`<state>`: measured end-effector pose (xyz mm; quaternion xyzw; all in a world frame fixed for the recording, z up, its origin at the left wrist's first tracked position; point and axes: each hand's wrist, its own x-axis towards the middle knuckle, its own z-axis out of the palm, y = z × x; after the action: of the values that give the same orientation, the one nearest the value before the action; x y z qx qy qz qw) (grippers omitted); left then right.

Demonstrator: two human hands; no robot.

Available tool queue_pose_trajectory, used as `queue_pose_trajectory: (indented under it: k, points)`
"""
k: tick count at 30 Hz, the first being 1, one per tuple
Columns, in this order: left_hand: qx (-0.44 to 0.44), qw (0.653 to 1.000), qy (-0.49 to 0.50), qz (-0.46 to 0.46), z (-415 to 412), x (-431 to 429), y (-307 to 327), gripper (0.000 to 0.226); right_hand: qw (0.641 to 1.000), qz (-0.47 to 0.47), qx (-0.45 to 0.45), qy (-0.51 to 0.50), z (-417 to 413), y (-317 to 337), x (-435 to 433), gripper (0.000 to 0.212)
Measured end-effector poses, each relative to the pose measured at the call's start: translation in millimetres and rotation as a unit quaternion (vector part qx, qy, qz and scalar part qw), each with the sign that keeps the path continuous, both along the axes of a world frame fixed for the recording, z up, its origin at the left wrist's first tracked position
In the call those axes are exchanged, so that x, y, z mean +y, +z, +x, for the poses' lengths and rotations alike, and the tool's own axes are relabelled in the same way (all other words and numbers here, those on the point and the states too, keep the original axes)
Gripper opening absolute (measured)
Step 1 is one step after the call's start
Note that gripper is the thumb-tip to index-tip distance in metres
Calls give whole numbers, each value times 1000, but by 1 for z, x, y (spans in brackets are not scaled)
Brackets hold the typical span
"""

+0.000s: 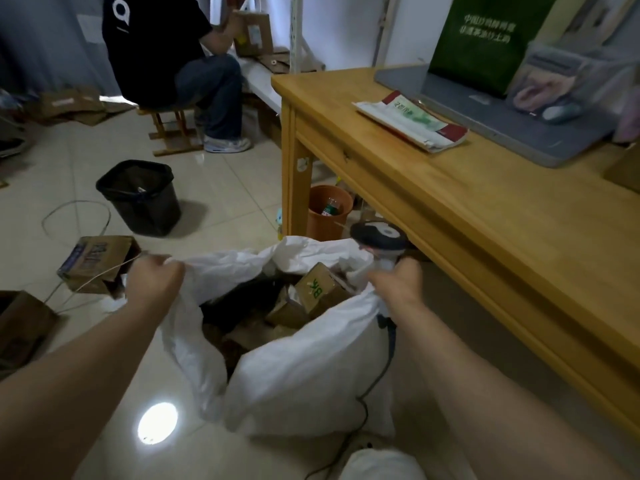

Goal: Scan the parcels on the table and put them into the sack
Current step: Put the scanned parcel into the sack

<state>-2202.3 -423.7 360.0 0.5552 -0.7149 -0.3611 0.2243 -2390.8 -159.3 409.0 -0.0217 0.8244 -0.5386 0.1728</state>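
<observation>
Sack (304, 368) stands open on the floor (225, 174) beside the table (485, 220), boxed parcels (320, 289) inside, left hand (156, 282) pinching its rim, right hand (394, 278) gripping the scanner (379, 237) at the opposite rim.

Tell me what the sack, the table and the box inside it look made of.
Sack: likely woven plastic, white and matte, crumpling in stiff folds. Table: wood, honey-coloured with a smooth sheen, grain showing. Box: brown cardboard, matte, with green printed letters.

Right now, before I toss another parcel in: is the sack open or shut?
Open: the left hand holds the sack rim aside, and boxes show inside.
</observation>
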Motion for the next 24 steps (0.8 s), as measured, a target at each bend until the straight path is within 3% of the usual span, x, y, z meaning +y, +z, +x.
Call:
queue_pose_trajectory:
  k: [3, 8, 11, 16, 21, 24]
  points:
    - [22, 998, 43, -51, -5, -7, 8, 25, 997, -23, 75, 11, 0, 18, -3, 32]
    - [-114, 991, 15, 61, 4, 6, -30, 42, 993, 109, -38, 23, 14, -27, 20, 25]
    - [-79, 996, 7, 31, 1, 10, -26, 41, 997, 70, -38, 4, 11, -19, 18, 21]
    - [-40, 995, 85, -11, -8, 5, 7, 39, 997, 4, 65, 33, 4, 14, 11, 27]
    - [-148, 984, 55, 77, 4, 16, -27, 41, 990, 138, -15, 33, 15, -27, 37, 20]
    - [-184, 981, 64, 13, -1, 53, -19, 52, 987, 155, -48, 12, 22, -35, 51, 32]
